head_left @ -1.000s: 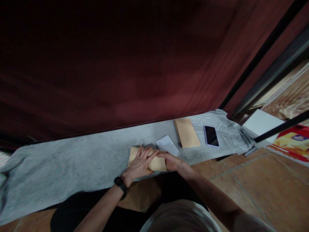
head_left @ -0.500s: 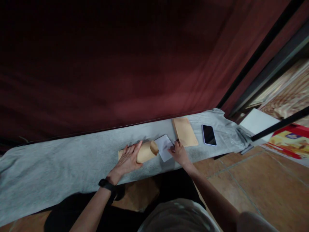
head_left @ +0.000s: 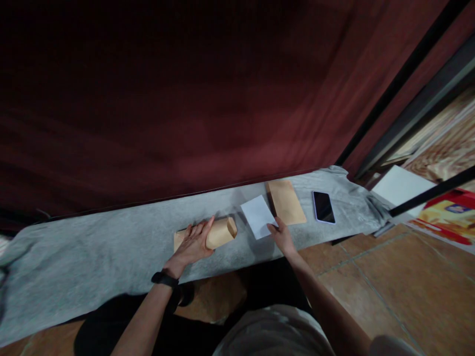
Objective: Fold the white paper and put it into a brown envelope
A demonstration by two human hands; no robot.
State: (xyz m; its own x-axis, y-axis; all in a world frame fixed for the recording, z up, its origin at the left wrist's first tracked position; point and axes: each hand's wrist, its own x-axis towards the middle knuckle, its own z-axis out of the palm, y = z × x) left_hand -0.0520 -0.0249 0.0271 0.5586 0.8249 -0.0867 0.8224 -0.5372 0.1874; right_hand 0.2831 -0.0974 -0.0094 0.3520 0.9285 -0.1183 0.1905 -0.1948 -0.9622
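Note:
A brown paper envelope (head_left: 220, 233) lies on the grey cloth with its mouth bulging open toward the right. My left hand (head_left: 193, 244) spans across it, fingers along the far side and thumb on the near side, gripping it. In my right hand (head_left: 282, 236), a folded-looking piece of white paper (head_left: 257, 216) is pinched at its lower right corner between thumb and fingers. The paper looks slightly raised, casting a shadow on the cloth. Just beyond the right hand is a stack of flat brown envelopes (head_left: 287, 201).
A phone (head_left: 323, 206) lies face up right of the stack. The grey cloth (head_left: 111, 247) covers a long narrow bench against a dark red wall (head_left: 222, 123). At the right stand a white box (head_left: 403, 185), a red and yellow carton (head_left: 451, 212) and a black bar (head_left: 438, 193).
My right hand has taken hold of the white paper's corner and drawn it away from the envelope's mouth, turning it. My left hand and the envelope have shifted slightly left.

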